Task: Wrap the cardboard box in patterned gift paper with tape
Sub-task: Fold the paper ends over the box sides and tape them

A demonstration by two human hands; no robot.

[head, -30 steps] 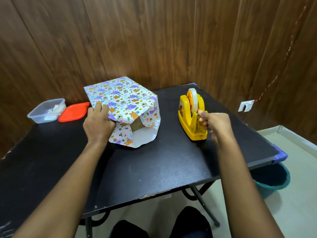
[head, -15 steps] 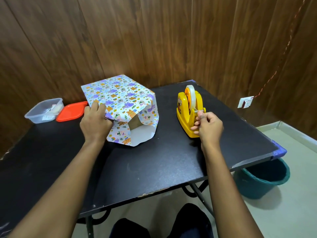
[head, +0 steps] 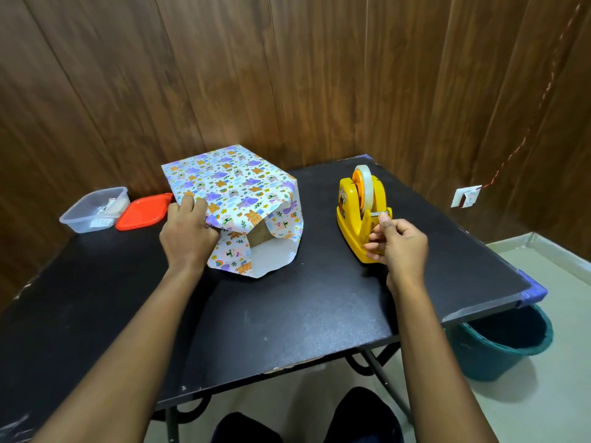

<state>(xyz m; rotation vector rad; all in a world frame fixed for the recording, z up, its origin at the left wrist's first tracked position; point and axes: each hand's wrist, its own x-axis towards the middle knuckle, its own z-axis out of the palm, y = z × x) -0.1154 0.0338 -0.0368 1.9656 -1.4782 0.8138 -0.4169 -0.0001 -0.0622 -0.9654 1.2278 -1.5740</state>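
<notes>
"Paper this thin is light and limp, so how will the gift paper [head: 230,183] behave on the cardboard box [head: 257,233]?"

"It probably creases and tears easily, and springs open unless pinned. The box under it looks stiff and light. It sits at the far left-centre of the table [head: 319,314], with its near end uncovered and the flaps hanging loose."

"And the hands?"

"The left hand [head: 188,231] lies over the near-left top edge, fingers pressing the fold against the box. The right hand [head: 399,244] pinches the end of the tape [head: 367,187] at the cutter of the yellow dispenser [head: 355,215], right of the box and well apart from it."

"Where should the person take hold?"

"On the folded edges, over the stiff corners. The tape should be held by its tip only, since it likely clings to itself."

"Room to move?"

"The near half of the table, between the arms. A clear tub [head: 92,207] and red lid [head: 144,211] sit just left of the box, and a bucket [head: 505,343] stands below the right edge"
</notes>
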